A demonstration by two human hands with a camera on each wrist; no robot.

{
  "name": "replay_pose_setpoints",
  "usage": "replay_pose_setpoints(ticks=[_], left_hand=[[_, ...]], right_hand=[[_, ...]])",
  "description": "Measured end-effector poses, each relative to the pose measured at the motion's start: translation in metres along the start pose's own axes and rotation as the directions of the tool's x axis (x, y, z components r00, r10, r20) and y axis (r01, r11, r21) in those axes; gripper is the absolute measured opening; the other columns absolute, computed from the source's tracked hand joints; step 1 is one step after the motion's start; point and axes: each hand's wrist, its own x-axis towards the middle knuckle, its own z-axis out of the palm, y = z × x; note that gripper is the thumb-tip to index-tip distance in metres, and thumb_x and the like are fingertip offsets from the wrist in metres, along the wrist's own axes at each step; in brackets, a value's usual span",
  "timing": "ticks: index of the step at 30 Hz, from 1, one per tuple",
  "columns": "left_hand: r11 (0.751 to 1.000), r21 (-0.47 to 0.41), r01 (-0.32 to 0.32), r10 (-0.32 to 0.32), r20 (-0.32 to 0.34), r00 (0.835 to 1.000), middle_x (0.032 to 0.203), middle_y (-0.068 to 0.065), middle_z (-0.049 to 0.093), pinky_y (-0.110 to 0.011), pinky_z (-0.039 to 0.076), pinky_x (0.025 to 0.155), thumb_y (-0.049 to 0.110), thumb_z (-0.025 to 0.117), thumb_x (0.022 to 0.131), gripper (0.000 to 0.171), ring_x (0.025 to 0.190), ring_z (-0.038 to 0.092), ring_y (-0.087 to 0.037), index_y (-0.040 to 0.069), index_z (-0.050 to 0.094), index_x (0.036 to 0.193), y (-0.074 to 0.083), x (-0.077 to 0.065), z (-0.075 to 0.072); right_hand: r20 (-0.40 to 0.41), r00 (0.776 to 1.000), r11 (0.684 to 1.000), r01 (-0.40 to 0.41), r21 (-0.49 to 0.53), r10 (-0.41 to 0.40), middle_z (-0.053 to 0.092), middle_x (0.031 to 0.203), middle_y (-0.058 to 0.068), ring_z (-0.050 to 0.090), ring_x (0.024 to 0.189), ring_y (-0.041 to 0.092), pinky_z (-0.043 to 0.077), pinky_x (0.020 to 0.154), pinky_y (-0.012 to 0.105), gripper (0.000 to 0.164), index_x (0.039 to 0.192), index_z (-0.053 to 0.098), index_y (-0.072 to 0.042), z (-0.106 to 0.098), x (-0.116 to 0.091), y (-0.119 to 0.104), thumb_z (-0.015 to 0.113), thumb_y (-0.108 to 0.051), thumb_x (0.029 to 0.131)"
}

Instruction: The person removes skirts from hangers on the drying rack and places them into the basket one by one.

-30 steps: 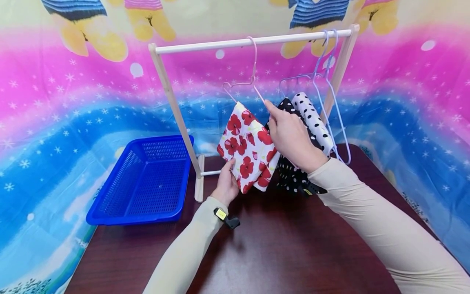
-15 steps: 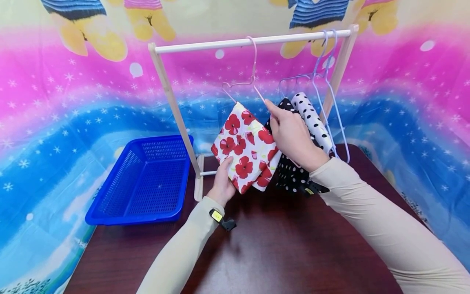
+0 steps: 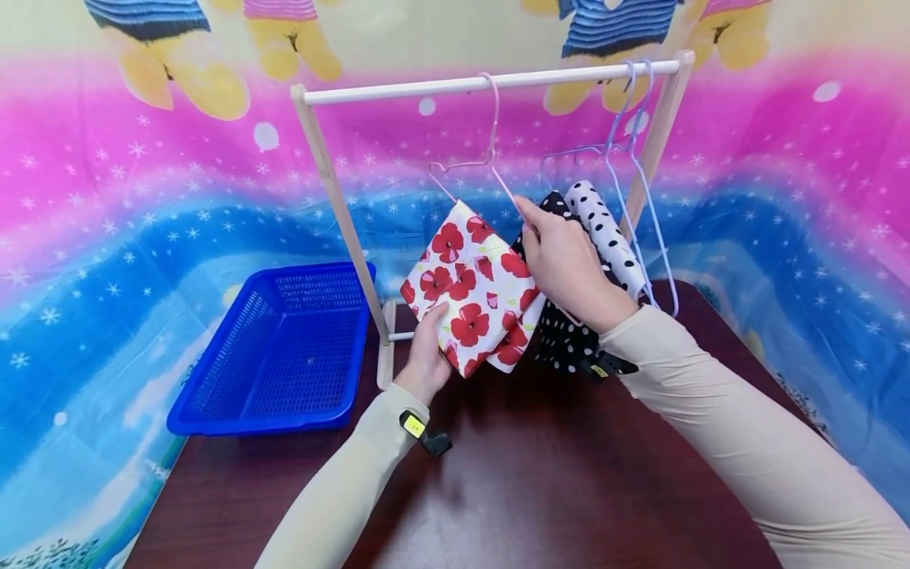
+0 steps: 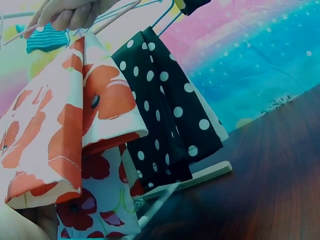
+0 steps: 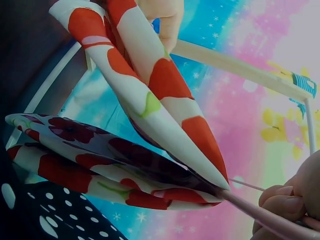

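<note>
A folded white cloth with red flowers (image 3: 472,292) hangs over a pink hanger (image 3: 465,163), whose hook sits on the rack's top bar. My left hand (image 3: 424,359) grips the cloth's lower left edge, thumb in front and fingers hidden behind. With curled fingers my right hand (image 3: 569,265) pinches the hanger's right arm, above the cloth's right side. In the right wrist view, the floral cloth (image 5: 165,95) drapes in two folded halves over the hanger's bar (image 5: 260,217). Close behind my right hand hangs a black cloth with white dots (image 4: 160,100).
A rack's white bar (image 3: 398,91) spans wooden posts on a dark table (image 3: 554,474). Two lilac hangers (image 3: 657,229) hang at its right end, near a white cloth with black dots (image 3: 604,229). A blue basket (image 3: 266,423) stands left of the rack.
My left hand has shifted left and slightly down, drawing the floral cloth's left edge outward so more of it shows. My right index finger has bent in round the hanger's arm.
</note>
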Motion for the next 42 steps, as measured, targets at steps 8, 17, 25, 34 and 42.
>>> replay_pose_setpoints(ticks=[8,17,25,34,42], left_hand=[[0.999,0.032,-0.022,0.022,-0.002,1.000,0.137,0.000,0.062,-0.035,0.053,0.105,0.036,0.061,0.098,0.047,0.121,0.064,-0.016,0.023,0.047,0.141,0.004,-0.006,0.000],[0.999,0.035,-0.024,0.024,0.003,1.000,0.136,0.000,0.061,-0.032,0.056,0.099,0.038,0.059,0.098,0.049,0.119,0.064,-0.015,0.023,0.044,0.142,0.007,-0.012,0.000],[0.999,0.036,-0.037,0.037,0.019,0.999,0.136,-0.001,0.061,-0.031,0.057,0.097,0.038,0.057,0.099,0.049,0.118,0.065,-0.015,0.022,0.044,0.142,0.009,-0.017,0.002],[0.996,0.071,-0.050,0.049,0.018,0.999,0.138,-0.002,0.060,-0.033,0.056,0.101,0.038,0.057,0.099,0.049,0.121,0.064,-0.016,0.022,0.043,0.144,0.012,-0.020,0.002],[0.993,0.094,-0.072,0.071,0.006,0.997,0.139,-0.003,0.060,-0.034,0.052,0.106,0.035,0.055,0.101,0.048,0.123,0.063,-0.017,0.020,0.043,0.144,0.019,-0.025,0.004]], right_hand=[[0.047,0.999,0.998,-0.012,0.059,0.009,0.046,0.061,0.006,0.038,0.043,0.018,0.034,0.040,0.030,0.044,0.151,0.047,-0.011,-0.003,0.001,-0.001,0.040,-0.021,0.109],[0.148,0.988,0.951,-0.079,0.300,0.035,0.036,0.055,-0.002,0.034,0.044,0.012,0.034,0.043,0.027,0.036,0.133,0.062,-0.006,-0.008,0.006,0.000,0.038,-0.018,0.109],[0.276,0.955,0.824,-0.246,0.511,0.114,0.036,0.054,-0.004,0.035,0.043,0.011,0.033,0.043,0.026,0.033,0.125,0.060,-0.004,-0.013,0.007,0.000,0.036,-0.022,0.111],[0.367,0.919,0.725,-0.349,0.593,0.142,0.031,0.053,-0.006,0.025,0.040,0.010,0.024,0.041,0.025,0.034,0.124,0.055,-0.005,-0.016,0.008,0.003,0.034,-0.028,0.111],[0.414,0.898,0.672,-0.401,0.623,0.151,0.028,0.054,-0.006,0.022,0.041,0.009,0.021,0.041,0.023,0.031,0.105,0.048,-0.005,-0.017,0.009,0.003,0.029,-0.029,0.112]])
